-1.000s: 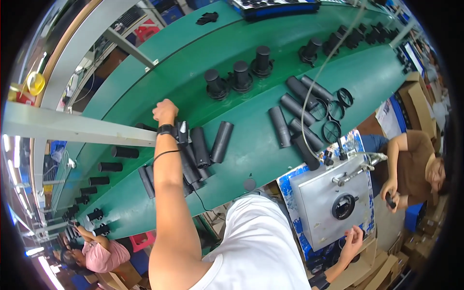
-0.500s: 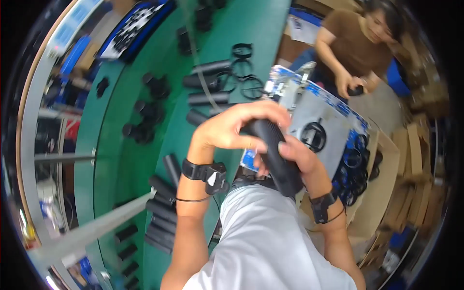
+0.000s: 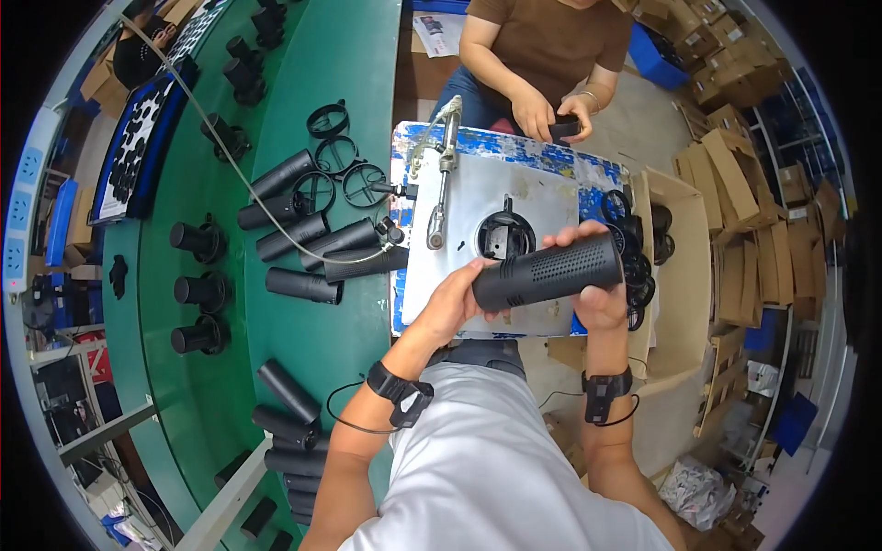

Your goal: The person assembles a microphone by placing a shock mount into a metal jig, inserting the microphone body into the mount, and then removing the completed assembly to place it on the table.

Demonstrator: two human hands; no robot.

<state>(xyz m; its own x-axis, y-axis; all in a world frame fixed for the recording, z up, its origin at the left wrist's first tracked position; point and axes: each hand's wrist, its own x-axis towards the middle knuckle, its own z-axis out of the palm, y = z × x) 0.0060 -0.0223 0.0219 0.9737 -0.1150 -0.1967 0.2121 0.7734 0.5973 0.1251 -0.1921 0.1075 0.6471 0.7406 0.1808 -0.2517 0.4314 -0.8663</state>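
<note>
The black tube (image 3: 551,271) is held crosswise above the silver metal box (image 3: 551,209). The left hand's grip (image 3: 452,298) wraps its nine o'clock end, thumb on top; the right hand's grip (image 3: 602,308) cradles the three o'clock end, its fingers over the top and palm beneath. It looks stiff and fairly light, likely hollow plastic or thin metal; its smooth, round wall could roll, so both ends, well encircled, seem the best hold. Rows of fine perforations cover the wall, with slots nearer the left end; whether that end is open I cannot tell, as fingers cover it. At ten o'clock sits a round black fixture (image 3: 507,222); towards nine, another matte tube (image 3: 301,285) lies on the green table (image 3: 367,92).
</note>
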